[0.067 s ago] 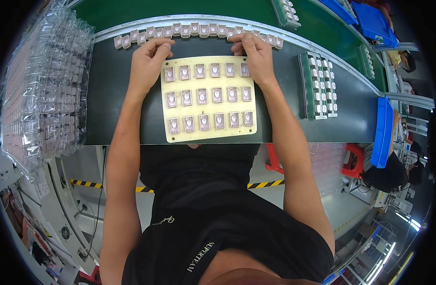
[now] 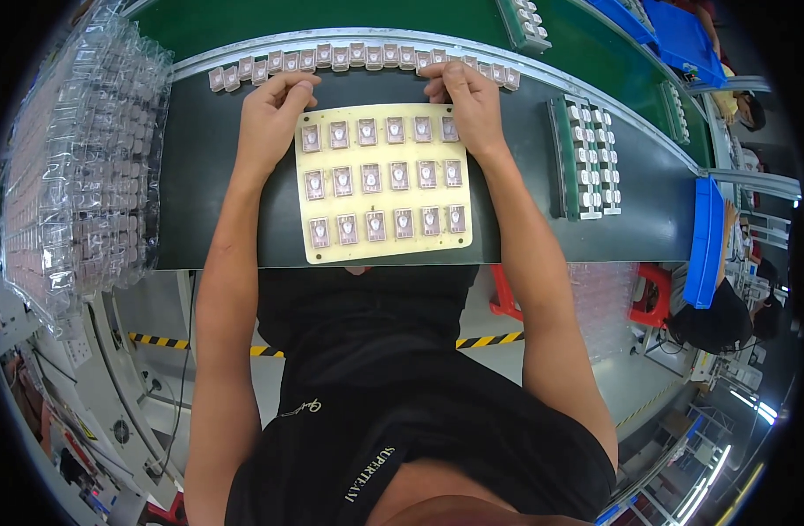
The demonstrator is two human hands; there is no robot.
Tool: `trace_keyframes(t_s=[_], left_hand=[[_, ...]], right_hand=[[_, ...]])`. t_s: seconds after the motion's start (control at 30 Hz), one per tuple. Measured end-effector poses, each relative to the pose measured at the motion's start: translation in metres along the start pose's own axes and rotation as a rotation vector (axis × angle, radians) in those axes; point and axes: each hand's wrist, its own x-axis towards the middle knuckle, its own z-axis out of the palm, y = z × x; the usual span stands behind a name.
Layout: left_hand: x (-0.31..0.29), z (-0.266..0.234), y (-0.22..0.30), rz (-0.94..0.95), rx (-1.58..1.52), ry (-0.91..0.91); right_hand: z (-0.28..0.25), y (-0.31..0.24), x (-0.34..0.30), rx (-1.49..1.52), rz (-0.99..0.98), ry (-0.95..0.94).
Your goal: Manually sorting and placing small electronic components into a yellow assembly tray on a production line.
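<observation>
A pale yellow rectangular board (image 2: 384, 202) lies on the dark bench in front of me. Three rows of small clear square cases (image 2: 371, 178) with a whitish piece inside are set in it. Beyond its far left corner is my left hand (image 2: 277, 110), fingers curled and thumb near the index fingertip. My right hand (image 2: 472, 101) is bent over the far right corner, its thumb and fingers drawn together. Both sets of fingertips are close to a curved row of similar cases (image 2: 356, 55). Anything inside either grip is too hidden to make out.
At the left rises a tall stack of clear plastic trays (image 2: 86, 167). On the right of the bench stands a green rack (image 2: 586, 158) of white pieces. A metal rail (image 2: 402, 37) borders the green conveyor belt (image 2: 332, 16). A blue bin (image 2: 705, 244) sits at the right edge.
</observation>
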Motion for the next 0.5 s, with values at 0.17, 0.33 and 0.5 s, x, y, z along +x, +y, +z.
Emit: trace_keyframes(t_s=[0.17, 0.33, 0.5], left_hand=[[-0.0009, -0.0008, 0.0011, -0.008, 0.026, 0.01], [-0.0008, -0.0006, -0.0006, -0.01, 0.015, 0.01], [-0.001, -0.0009, -0.0014, -0.02, 0.019, 0.018]], right_hand=[[0.0015, -0.0002, 0.0, -0.001, -0.004, -0.002], [0.0021, -0.0006, 0.0002, -0.024, -0.003, 0.008], [0.003, 0.0025, 0.0008, -0.05, -0.019, 0.01]])
